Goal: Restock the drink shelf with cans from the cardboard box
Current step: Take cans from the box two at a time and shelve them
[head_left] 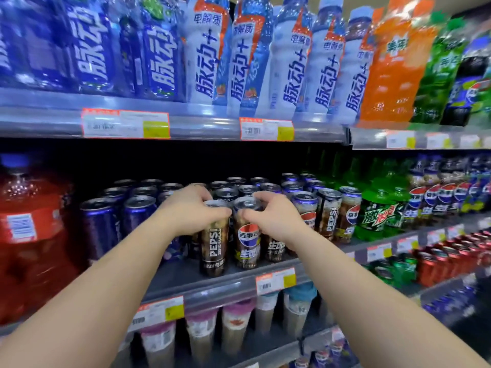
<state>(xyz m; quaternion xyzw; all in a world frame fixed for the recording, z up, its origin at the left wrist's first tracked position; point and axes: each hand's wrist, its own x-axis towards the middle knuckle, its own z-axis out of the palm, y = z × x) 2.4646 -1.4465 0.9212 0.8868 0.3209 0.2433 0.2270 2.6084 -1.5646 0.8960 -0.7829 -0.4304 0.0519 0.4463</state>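
Each hand (196,211) (276,216) grips front can (214,243) (245,235); blue cans (138,211) crowd left.

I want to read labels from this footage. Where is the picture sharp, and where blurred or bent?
Head view: sharp at centre, where both hands grip Pepsi cans; blue bottles top left smear with blur; shelf edges bow from wide-angle distortion.

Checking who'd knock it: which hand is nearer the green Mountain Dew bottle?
Right. The right hand grips a can top a few cans left of the Mountain Dew bottle; the left hand is further left.
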